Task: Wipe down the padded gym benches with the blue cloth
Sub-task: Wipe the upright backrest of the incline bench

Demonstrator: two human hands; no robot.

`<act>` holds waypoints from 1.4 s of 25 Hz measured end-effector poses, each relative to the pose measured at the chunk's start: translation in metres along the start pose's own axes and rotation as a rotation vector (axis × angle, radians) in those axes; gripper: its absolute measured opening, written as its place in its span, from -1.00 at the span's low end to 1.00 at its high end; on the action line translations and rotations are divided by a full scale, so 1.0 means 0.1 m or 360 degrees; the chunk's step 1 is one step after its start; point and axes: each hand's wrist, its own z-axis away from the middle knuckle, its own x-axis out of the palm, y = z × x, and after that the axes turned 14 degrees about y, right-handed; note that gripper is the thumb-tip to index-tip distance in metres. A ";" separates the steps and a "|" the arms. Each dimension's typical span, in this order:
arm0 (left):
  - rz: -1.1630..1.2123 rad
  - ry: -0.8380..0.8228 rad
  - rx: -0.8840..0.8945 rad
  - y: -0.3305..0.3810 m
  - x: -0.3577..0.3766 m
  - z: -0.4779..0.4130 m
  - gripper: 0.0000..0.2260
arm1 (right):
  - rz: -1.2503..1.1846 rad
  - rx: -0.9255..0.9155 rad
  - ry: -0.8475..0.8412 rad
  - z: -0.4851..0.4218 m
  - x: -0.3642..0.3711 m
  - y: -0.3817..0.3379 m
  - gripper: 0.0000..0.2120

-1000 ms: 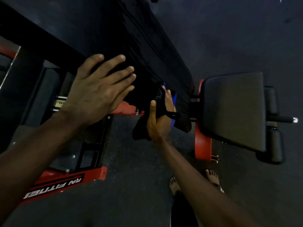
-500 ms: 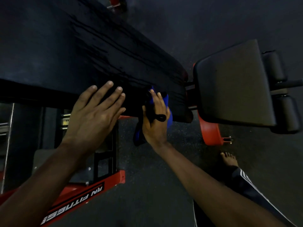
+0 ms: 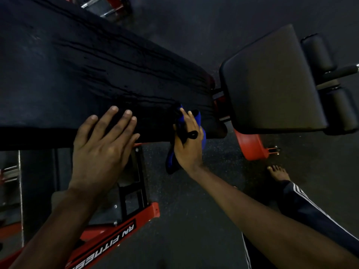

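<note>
Head view, sole cam. Landmark: long padded surface (image 3: 97, 65), black, running across upper frame.

Hands: left hand (image 3: 103, 150) lies flat on the near edge of that surface, fingers straight and slightly spread, holding nothing; reads as bracing. Right hand (image 3: 188, 144) grips the blue cloth (image 3: 201, 121), bunched with a dark loop across the fingers, and presses it on the same near edge, toward the end nearest the seat pad (image 3: 272, 80). Cloth tail hangs below the edge.

Progress (est.): dark lengthwise streaks on top of the surface look wet, so the top appears worked; near edge is in hand. Seat pad, just beyond the surface's end, looks matt and dry, prob. not yet wiped. Leg rollers (image 3: 318, 53) beyond it likewise.

Condition: upholstery intact as far as visible; lighting dim, fine dirt can't be judged.
</note>
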 end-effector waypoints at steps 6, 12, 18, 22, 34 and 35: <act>0.0159 -0.0212 0.0073 0.16 0.06 -0.11 -0.65 | 0.0080 -0.0388 -0.0297 -0.02 0.01 -0.27 -0.33; 0.0203 -0.0300 0.0219 0.26 0.33 -0.32 -0.67 | 0.0037 -0.0144 -0.0046 -0.19 -0.08 0.20 -0.51; 0.0039 -0.0375 0.0320 0.29 0.45 -0.25 -0.57 | 0.0050 -0.0222 -0.0140 -0.10 -0.13 0.23 -0.52; -0.0035 -0.0429 0.0294 0.33 0.47 -0.27 -0.54 | 0.0049 0.0258 0.0069 -0.43 -0.26 0.56 -0.52; 0.0027 -0.0717 0.0287 0.60 0.56 -0.50 -0.50 | 0.0221 0.0125 -0.0070 -0.47 -0.39 0.77 -0.49; 0.0022 -0.0826 0.0338 0.64 0.59 -0.55 -0.46 | 0.0264 0.0283 -0.0065 -0.51 -0.42 0.81 -0.47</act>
